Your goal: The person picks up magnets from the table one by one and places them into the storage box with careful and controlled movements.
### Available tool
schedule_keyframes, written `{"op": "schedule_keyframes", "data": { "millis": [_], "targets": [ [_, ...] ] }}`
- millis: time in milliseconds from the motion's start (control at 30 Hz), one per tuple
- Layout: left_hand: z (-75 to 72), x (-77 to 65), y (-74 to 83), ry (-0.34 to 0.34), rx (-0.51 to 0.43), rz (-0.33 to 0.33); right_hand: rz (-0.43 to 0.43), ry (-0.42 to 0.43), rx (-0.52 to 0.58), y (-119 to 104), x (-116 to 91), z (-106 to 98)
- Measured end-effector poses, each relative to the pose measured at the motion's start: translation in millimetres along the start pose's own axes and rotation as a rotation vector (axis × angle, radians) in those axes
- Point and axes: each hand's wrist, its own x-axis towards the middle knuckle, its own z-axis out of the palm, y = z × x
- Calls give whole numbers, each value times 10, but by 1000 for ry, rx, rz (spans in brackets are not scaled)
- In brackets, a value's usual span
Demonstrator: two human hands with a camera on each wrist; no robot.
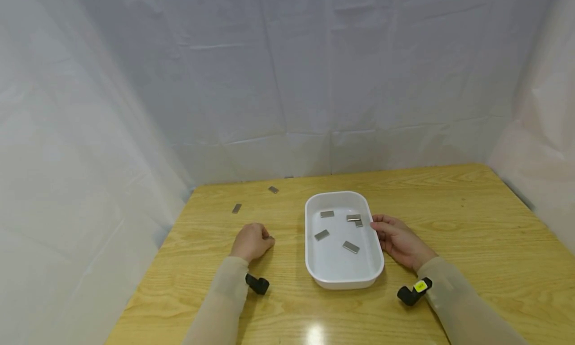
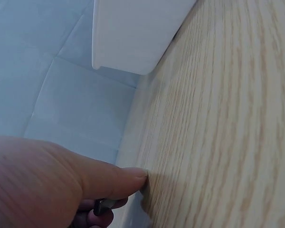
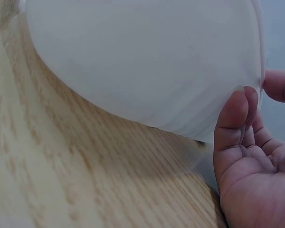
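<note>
My left hand (image 1: pixel 253 242) is low over the table, left of the white plastic tray (image 1: pixel 345 284). Its fingers hold a small metal block (image 2: pixel 103 205), mostly hidden by the hand in the head view. At the tray's right side, my right hand (image 1: pixel 402 242) grips the wall, with the thumb at the rim and the fingers against the outside. Inside the tray lie several flat grey metal blocks, among them one at the front (image 1: pixel 351 247), one at the left (image 1: pixel 322 234) and one at the back (image 1: pixel 327 214).
Two more metal blocks lie on the wooden table (image 1: pixel 449 205) beyond my left hand, a nearer one (image 1: pixel 236 208) and a farther one (image 1: pixel 273 189). White sheeting (image 1: pixel 287 85) hangs behind the table and at both sides.
</note>
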Motion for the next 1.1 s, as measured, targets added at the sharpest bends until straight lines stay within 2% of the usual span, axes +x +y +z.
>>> {"op": "schedule_keyframes", "data": {
  "millis": [233,567,867,1100],
  "targets": [
    [7,16,11,30,-39,-2,-8,-11,3,6,6,2],
    [2,30,28,69,-67,47,-11,-15,2,13,11,-10],
    [-37,3,120,105,-110,74,-7,-11,0,5,0,2],
    [-62,-11,219,132,-108,97,-10,-14,2,6,3,-1]
  ]
}}
